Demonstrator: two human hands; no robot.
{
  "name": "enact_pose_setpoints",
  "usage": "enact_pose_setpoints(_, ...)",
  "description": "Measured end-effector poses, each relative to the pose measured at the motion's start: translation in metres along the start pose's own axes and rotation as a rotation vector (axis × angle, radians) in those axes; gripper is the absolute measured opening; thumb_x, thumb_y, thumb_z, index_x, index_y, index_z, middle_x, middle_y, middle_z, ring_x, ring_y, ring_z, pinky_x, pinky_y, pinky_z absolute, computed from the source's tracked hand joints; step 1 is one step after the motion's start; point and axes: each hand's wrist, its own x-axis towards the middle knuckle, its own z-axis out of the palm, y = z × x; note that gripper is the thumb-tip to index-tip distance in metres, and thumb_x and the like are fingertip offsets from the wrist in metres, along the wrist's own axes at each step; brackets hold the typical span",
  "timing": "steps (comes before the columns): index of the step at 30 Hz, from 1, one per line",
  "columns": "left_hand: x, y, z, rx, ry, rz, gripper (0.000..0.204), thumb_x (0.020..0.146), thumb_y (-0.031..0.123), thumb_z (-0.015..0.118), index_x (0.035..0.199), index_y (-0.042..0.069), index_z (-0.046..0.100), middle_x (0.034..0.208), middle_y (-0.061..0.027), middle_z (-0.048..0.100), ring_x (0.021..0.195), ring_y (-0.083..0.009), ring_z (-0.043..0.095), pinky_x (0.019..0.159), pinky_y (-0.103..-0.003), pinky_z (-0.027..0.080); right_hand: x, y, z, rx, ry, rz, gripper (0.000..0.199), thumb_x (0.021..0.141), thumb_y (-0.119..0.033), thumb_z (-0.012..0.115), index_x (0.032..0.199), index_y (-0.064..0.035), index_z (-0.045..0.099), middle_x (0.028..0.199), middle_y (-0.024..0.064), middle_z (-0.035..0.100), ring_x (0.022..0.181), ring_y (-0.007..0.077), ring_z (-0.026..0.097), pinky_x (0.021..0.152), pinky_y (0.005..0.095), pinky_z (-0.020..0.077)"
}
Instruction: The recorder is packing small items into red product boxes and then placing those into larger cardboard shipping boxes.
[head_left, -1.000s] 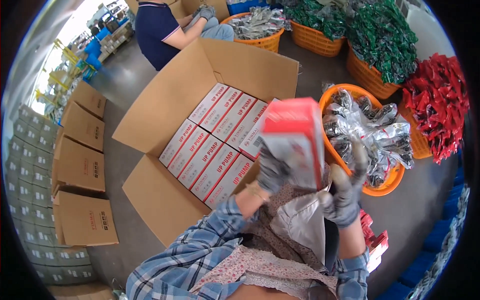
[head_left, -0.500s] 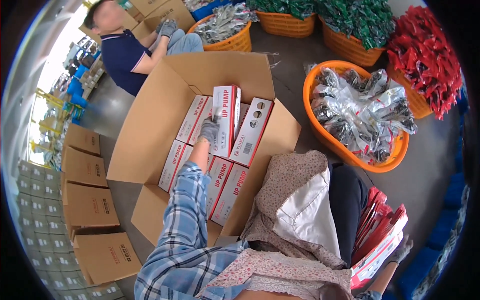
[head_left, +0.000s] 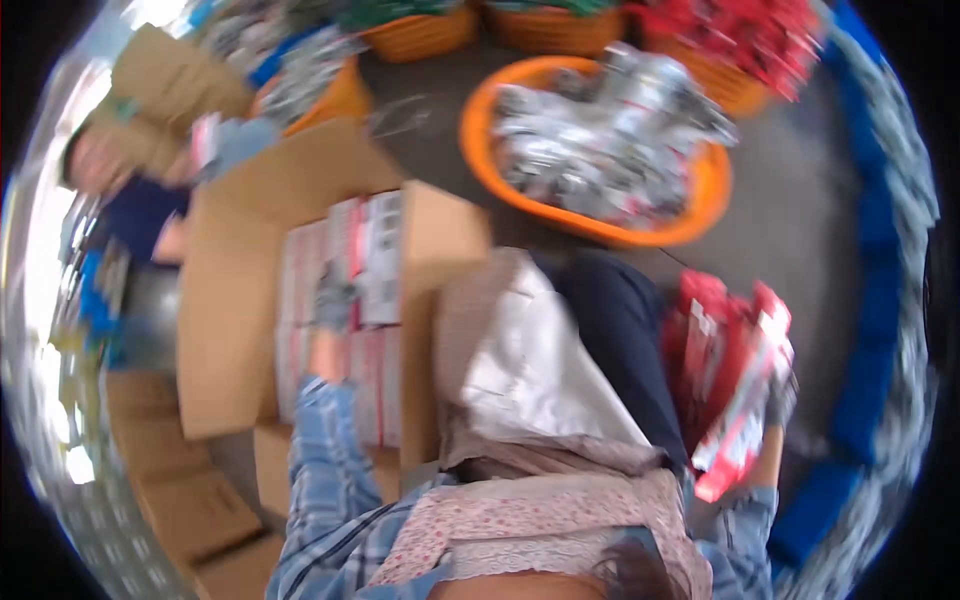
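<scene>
My left hand (head_left: 335, 295), in a grey glove, reaches into a large open carton (head_left: 225, 330) and rests against a white-and-red box (head_left: 345, 232). Blur smears its fingers, so their grip is unclear. Several like boxes stand packed side by side in the carton, among them a white one (head_left: 381, 260) beside the right wall. Low on my right, my gloved right hand (head_left: 780, 395) is closed on the outer edge of a bundle of flattened red-and-white boxes (head_left: 705, 340), beside my dark-trousered leg.
An orange basket (head_left: 715, 195) of clear-bagged parts stands ahead. Further baskets line the back, one heaped with red packets (head_left: 740, 40). A co-worker (head_left: 135, 210) sits at the far left. Brown cartons (head_left: 195, 510) stand at left, blue bins (head_left: 868, 330) at right.
My view has swung right, shifting the carton and baskets leftward in the picture. The box by my left hand now looks lower among the others. My right hand and its bundle show more fully.
</scene>
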Motion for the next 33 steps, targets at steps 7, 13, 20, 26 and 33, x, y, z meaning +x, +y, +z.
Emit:
enact_pose_setpoints(7,-0.034,-0.155,-0.004,-0.597,0.359,0.114,0.056,0.098,0.030,0.043,0.141,-0.001,0.027,0.132,-0.0165,0.049,0.119,-0.0250,0.049,0.098,-0.034,0.041,-0.032,-0.036,0.060,0.434,-0.147,0.523,0.070,0.074,-0.036,0.078,0.122,0.0067,0.050,0.119,0.0205,0.057,0.106,0.0244,0.057,0.091,0.0323,0.0452)
enact_pose_setpoints(13,-0.043,0.055,0.007,-0.474,0.131,-0.919,0.082,0.084,0.050,0.060,0.136,-0.005,0.027,0.134,-0.0259,0.045,0.124,-0.0312,0.045,0.097,-0.036,0.041,-0.059,-0.045,0.005,0.268,-0.195,0.379,0.053,0.068,-0.031,0.084,0.098,0.0033,0.057,0.087,0.0109,0.065,0.075,0.0161,0.061,0.067,0.0286,0.0499)
enact_pose_setpoints(20,-0.057,-0.088,0.053,0.316,0.265,-0.402,0.078,0.085,0.050,0.059,0.133,-0.007,0.035,0.135,-0.0283,0.042,0.127,-0.0369,0.041,0.102,-0.039,0.037,-0.034,-0.029,0.006,0.308,-0.186,0.516,0.041,0.068,-0.029,0.084,0.083,-0.0003,0.059,0.071,0.0068,0.064,0.060,0.0151,0.058,0.058,0.0285,0.0479)
enact_pose_setpoints(26,-0.063,0.135,-0.057,-0.014,0.688,-0.068,0.059,0.093,0.033,0.054,0.135,-0.005,0.037,0.138,-0.0232,0.040,0.131,-0.0302,0.037,0.107,-0.036,0.032,0.008,-0.017,-0.029,0.756,-0.006,0.348,0.018,0.080,-0.016,0.071,0.084,-0.0017,0.060,0.073,0.0069,0.064,0.060,0.0131,0.058,0.056,0.0278,0.0479)
enact_pose_setpoints(33,-0.114,0.382,-0.073,-1.593,-0.100,0.159,0.047,0.093,0.032,0.055,0.131,0.006,0.043,0.098,-0.0028,0.057,0.087,-0.0158,0.056,0.088,-0.027,0.044,-0.058,-0.356,-0.091,1.249,-0.338,-0.074,0.022,0.088,-0.017,0.066,0.103,-0.0018,0.061,0.087,0.0039,0.065,0.075,0.0112,0.060,0.066,0.0270,0.0498)
